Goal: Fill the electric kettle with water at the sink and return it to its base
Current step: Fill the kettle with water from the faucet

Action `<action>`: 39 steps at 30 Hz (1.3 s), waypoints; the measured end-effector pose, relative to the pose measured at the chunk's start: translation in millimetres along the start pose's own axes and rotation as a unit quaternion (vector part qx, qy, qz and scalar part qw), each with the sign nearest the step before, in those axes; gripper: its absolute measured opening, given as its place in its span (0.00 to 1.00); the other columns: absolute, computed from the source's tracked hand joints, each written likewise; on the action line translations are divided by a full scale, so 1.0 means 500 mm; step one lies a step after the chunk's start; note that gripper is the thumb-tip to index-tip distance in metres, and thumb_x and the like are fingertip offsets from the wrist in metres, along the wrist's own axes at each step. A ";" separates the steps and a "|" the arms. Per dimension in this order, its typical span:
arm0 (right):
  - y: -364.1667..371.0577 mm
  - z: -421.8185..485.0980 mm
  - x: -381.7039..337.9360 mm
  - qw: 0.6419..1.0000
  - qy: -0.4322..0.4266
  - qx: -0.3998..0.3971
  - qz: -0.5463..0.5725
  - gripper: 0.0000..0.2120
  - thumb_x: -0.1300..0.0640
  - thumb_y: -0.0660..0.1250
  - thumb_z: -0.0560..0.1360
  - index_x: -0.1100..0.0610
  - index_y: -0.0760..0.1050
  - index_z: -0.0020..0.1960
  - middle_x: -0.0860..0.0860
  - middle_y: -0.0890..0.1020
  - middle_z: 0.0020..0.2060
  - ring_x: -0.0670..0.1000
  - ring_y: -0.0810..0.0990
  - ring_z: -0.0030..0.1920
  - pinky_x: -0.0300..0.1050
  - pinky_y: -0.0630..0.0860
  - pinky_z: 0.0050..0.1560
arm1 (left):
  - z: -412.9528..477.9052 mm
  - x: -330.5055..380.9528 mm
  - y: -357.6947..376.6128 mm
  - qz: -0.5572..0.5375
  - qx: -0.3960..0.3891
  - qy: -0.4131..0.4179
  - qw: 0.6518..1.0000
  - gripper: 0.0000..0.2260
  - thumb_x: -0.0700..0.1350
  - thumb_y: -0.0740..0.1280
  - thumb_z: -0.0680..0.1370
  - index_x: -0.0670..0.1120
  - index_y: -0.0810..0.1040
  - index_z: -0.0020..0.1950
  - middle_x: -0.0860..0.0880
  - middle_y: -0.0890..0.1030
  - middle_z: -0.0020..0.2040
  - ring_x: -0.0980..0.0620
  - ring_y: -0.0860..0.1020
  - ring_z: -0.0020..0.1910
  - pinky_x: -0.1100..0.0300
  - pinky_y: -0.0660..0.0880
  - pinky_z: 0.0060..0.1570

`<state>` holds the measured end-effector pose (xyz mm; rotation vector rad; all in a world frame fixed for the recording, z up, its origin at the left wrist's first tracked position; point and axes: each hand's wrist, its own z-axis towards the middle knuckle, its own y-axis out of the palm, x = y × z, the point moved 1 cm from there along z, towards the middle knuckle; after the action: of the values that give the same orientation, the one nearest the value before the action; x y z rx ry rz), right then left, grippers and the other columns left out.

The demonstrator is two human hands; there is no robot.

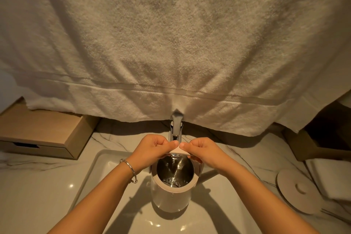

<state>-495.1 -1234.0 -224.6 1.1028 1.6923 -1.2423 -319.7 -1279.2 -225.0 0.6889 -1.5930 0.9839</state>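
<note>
The white electric kettle (pixel 169 197) stands in the sink basin (pixel 98 167) right under the chrome faucet (pixel 176 129). A stream of water runs from the spout into its open steel interior, where a little water shows at the bottom. The kettle's lid (pixel 178 151) is tipped up at the far rim. My left hand (pixel 152 148) pinches the lid's left edge and my right hand (pixel 205 154) pinches its right edge. The right hand's lower fingers hide the kettle's handle side. The round kettle base (pixel 296 190) lies on the counter to the right of the sink.
A large white towel (pixel 171 43) hangs over the wall behind the faucet. A wooden drawer box (pixel 38 133) sits on the marble counter at the left. At the right are a dark open box (pixel 322 138) and folded white cloth (pixel 332 180) beside the base.
</note>
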 end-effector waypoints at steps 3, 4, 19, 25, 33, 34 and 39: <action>0.000 0.000 -0.001 1.000 0.000 0.000 -0.003 0.21 0.42 0.66 0.72 0.49 0.70 0.23 0.45 0.70 0.22 0.43 0.67 0.25 0.38 0.66 0.33 | 0.001 0.001 -0.001 -0.001 0.002 0.003 1.000 0.19 0.50 0.69 0.72 0.48 0.70 0.24 0.56 0.69 0.20 0.61 0.67 0.21 0.72 0.68 0.27; 0.000 0.001 -0.001 1.000 0.000 0.000 -0.004 0.21 0.42 0.66 0.72 0.49 0.71 0.23 0.44 0.70 0.22 0.43 0.67 0.25 0.38 0.66 0.33 | 0.001 0.001 -0.001 -0.003 0.004 0.004 1.000 0.19 0.50 0.69 0.72 0.48 0.70 0.23 0.56 0.69 0.20 0.61 0.67 0.21 0.72 0.68 0.27; 0.001 0.003 0.004 1.000 -0.001 -0.002 -0.005 0.21 0.42 0.66 0.72 0.49 0.71 0.22 0.43 0.70 0.21 0.42 0.67 0.25 0.37 0.68 0.33 | 0.002 -0.004 -0.001 0.001 0.005 0.001 1.000 0.18 0.50 0.68 0.73 0.48 0.70 0.24 0.56 0.69 0.20 0.61 0.67 0.21 0.72 0.69 0.28; 0.002 0.003 0.007 1.000 -0.001 -0.002 -0.006 0.21 0.42 0.66 0.72 0.48 0.72 0.22 0.42 0.70 0.21 0.41 0.68 0.24 0.36 0.68 0.32 | 0.003 -0.004 -0.002 0.003 0.001 -0.001 1.000 0.18 0.51 0.69 0.72 0.48 0.70 0.24 0.55 0.69 0.21 0.60 0.67 0.22 0.71 0.69 0.28; 0.002 0.001 0.010 1.000 -0.001 -0.008 0.000 0.21 0.41 0.65 0.72 0.48 0.73 0.23 0.43 0.72 0.21 0.41 0.69 0.26 0.36 0.68 0.34 | 0.002 0.000 -0.005 0.000 -0.021 -0.004 1.000 0.17 0.51 0.68 0.73 0.41 0.73 0.29 0.49 0.69 0.25 0.58 0.68 0.24 0.71 0.69 0.29; 0.002 0.000 0.010 1.000 -0.001 -0.009 0.000 0.21 0.41 0.65 0.72 0.48 0.73 0.23 0.43 0.72 0.22 0.41 0.69 0.26 0.36 0.69 0.34 | 0.001 0.000 -0.005 0.001 -0.024 -0.005 1.000 0.17 0.50 0.68 0.73 0.41 0.73 0.30 0.49 0.69 0.25 0.58 0.68 0.24 0.71 0.69 0.29; 0.003 -0.001 0.012 1.000 -0.002 -0.018 0.001 0.21 0.40 0.65 0.71 0.48 0.72 0.23 0.44 0.72 0.22 0.42 0.69 0.26 0.37 0.68 0.35 | -0.001 -0.003 -0.008 0.013 -0.028 -0.013 0.999 0.19 0.51 0.66 0.74 0.48 0.69 0.25 0.53 0.67 0.23 0.59 0.66 0.23 0.70 0.67 0.29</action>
<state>-495.9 -1232.1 -230.2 1.0789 1.7032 -1.2092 -315.6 -1280.8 -225.4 0.6459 -1.6504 0.9495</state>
